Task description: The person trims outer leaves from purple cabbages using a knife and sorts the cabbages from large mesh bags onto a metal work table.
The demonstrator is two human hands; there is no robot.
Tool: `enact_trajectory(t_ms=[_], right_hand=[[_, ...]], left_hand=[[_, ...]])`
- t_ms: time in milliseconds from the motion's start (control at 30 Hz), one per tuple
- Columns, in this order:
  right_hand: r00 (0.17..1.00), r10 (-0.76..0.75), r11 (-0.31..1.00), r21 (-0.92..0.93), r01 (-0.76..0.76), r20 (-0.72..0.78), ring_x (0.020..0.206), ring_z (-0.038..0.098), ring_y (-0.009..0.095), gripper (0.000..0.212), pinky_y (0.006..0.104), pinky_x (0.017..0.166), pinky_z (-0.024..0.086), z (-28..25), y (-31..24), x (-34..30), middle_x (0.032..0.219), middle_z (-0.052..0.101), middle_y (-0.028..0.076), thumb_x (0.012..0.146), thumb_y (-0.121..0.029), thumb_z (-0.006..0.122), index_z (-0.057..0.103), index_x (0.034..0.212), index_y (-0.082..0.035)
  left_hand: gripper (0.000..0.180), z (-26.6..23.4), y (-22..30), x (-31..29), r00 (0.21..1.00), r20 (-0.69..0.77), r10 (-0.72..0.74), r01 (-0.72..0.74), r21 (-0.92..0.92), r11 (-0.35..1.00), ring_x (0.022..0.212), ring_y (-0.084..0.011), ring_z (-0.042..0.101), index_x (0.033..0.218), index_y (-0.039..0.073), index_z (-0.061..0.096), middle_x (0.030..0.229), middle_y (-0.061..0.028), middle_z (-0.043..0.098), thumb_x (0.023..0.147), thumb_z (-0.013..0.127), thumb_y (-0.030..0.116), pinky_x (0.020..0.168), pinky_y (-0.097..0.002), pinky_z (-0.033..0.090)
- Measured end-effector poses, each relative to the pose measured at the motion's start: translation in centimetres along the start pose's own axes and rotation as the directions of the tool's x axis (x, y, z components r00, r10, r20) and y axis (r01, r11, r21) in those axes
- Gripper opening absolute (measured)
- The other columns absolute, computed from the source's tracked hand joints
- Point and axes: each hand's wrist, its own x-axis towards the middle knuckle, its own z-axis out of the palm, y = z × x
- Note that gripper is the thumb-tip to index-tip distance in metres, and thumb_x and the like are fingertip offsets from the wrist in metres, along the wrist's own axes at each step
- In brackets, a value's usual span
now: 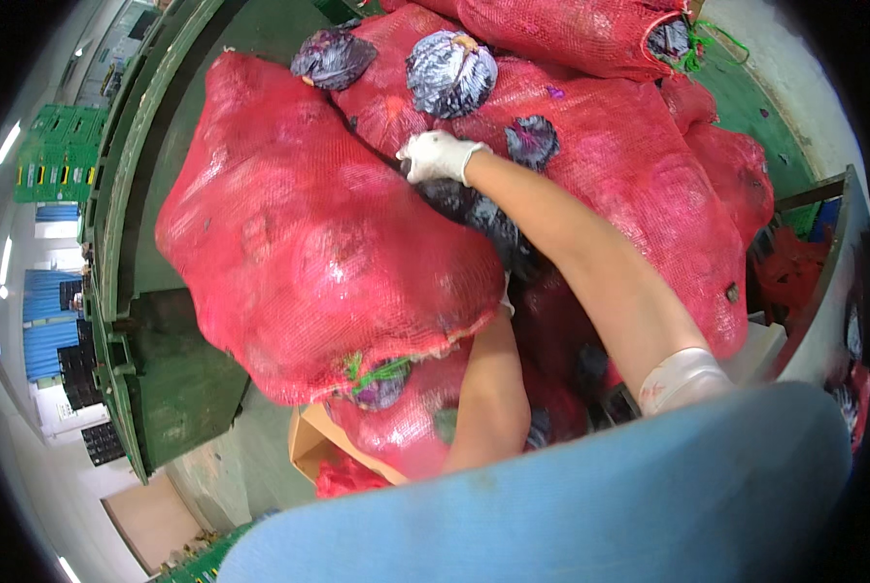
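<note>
A large red mesh sack (299,233) full of red cabbages lies before me, its lower end tied with green string (376,372). My right hand (439,157), in a white glove, is at the sack's far right edge, its fingers curled; what they grip is hidden. My left hand (509,295) reaches under the sack's near right side. Only a sliver of its white glove shows, so its fingers are hidden. Dark cabbages (493,225) lie in the gap below my right forearm. A loose cabbage (451,74) and another cabbage (334,57) rest beyond my right hand.
More red mesh sacks (610,146) are piled to the right and at the far side. A green bin wall (177,369) stands at the left. Below the sack is a cardboard box (308,442). Green crates (58,155) are stacked at the far left.
</note>
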Motion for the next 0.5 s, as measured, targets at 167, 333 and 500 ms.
enact_trajectory(t_ms=[167, 333, 500], right_hand=[[0.969, 0.046, 0.910, 0.389, -0.141, 0.244, 0.090, 0.067, 0.027, 0.054, 0.0397, 0.079, 0.051, 1.7, 3.6, 3.3, 0.101, 0.070, 0.012, 0.061, -0.047, 0.074, 0.072, 0.097, -0.007], [0.957, -0.036, 0.953, 0.298, -0.053, 0.287, 0.093, 0.066, 0.026, 0.058, 0.0390, 0.079, 0.052, 1.1, 4.3, 2.2, 0.105, 0.069, 0.009, 0.060, -0.050, 0.071, 0.071, 0.103, -0.011], [0.963, 0.255, 0.953, 0.144, -0.266, 0.085, 0.108, 0.056, 0.034, 0.073, 0.0468, 0.084, 0.049, -1.5, 0.4, -6.9, 0.117, 0.056, 0.015, 0.053, -0.054, 0.074, 0.063, 0.117, -0.021]], left_hand=[[0.052, -0.5, 1.0, 3.0, 0.993, 0.103, -0.053, 0.051, 0.019, 0.999, 0.113, -0.0263, 0.048, 0.122, 0.013, 0.052, 0.127, -0.0082, 0.053, 0.087, 0.048, 0.052, 0.097, -0.0446, 0.039], [0.059, 0.2, 0.4, 0.6, 0.982, 0.154, -0.114, 0.107, 0.050, 0.993, 0.118, -0.0279, 0.044, 0.127, 0.013, 0.048, 0.132, -0.0091, 0.049, 0.086, 0.048, 0.055, 0.100, -0.0466, 0.036], [0.065, -0.7, -0.5, -1.1, 0.968, 0.198, -0.156, 0.162, -0.016, 0.987, 0.123, -0.0295, 0.041, 0.132, 0.013, 0.044, 0.136, -0.0100, 0.045, 0.085, 0.048, 0.057, 0.103, -0.0486, 0.034]])
